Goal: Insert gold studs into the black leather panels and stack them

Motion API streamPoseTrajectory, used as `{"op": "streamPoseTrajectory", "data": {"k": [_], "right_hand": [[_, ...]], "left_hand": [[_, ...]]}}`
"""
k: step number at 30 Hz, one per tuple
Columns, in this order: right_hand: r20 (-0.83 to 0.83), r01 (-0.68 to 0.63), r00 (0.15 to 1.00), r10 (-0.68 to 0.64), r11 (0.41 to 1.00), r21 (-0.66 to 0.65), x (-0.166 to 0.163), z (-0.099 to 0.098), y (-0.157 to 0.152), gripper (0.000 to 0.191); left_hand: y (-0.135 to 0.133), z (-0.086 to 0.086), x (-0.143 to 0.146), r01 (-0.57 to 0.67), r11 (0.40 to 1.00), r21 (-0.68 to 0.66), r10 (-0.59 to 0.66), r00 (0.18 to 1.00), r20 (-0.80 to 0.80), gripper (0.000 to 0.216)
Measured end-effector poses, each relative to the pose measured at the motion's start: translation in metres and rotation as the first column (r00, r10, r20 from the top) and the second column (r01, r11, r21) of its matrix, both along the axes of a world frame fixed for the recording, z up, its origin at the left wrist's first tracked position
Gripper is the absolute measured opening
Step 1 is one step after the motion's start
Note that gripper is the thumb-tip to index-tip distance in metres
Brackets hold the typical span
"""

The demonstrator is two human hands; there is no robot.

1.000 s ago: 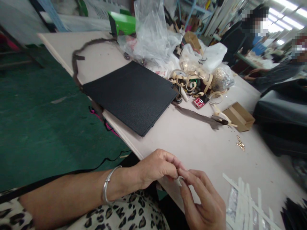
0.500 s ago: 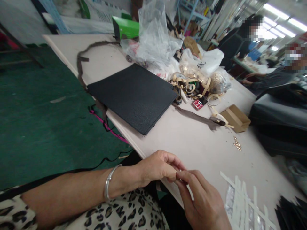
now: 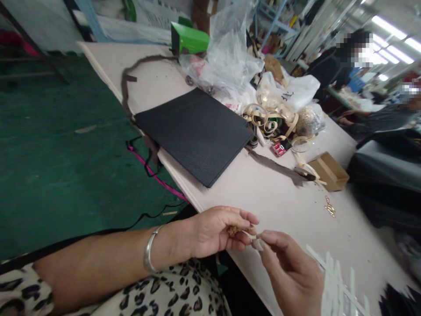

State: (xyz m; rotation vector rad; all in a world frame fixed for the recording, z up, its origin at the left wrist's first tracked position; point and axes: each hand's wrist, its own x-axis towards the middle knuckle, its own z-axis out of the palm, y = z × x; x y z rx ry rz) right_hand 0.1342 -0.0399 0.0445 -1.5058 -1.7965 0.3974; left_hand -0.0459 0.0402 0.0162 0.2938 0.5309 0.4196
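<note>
My left hand point(image 3: 217, 230), with a silver bangle point(image 3: 149, 250) at the wrist, is over the table's near edge. Its fingers curl round a small cluster of gold-brown pieces point(image 3: 233, 231), whose kind I cannot make out. Close by, my right hand point(image 3: 289, 263) pinches thumb to forefinger. A pale patch shows at its thumb tip; what it pinches, if anything, is too small to name. Beyond both hands lies a stack of black leather-like sheets point(image 3: 194, 136). A few small gold metal pieces point(image 3: 330, 207) are scattered on the tabletop to the right.
White strips point(image 3: 338, 281) and black pieces point(image 3: 396, 298) lie at the lower right of the table point(image 3: 263, 197). A small cardboard box point(image 3: 329, 171), tape rolls, plastic bags point(image 3: 233, 57) and a green box point(image 3: 189, 38) stand farther back. Two people are beyond, at the right.
My hands have drawn slightly apart, and the left fingers have loosened, so the gold-brown pieces show. The whole view has shifted a little, with the table now farther right.
</note>
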Motion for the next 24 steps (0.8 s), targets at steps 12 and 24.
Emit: {"op": "streamPoseTrajectory", "data": {"k": [12, 24], "right_hand": [[-0.256, 0.228, 0.920, -0.296, 0.937, -0.264, -0.005, -0.021, 0.022, 0.026], [0.200, -0.160, 0.969, 0.146, 0.985, 0.059, -0.078, 0.007, 0.172, 0.021]], "left_hand": [[0.009, -0.002, -0.018, -0.068, 0.989, -0.131, 0.085, 0.988, 0.128, 0.040], [-0.004, 0.005, -0.083, -0.428, 0.871, 0.242, 0.474, 0.862, -0.180, 0.026]]}}
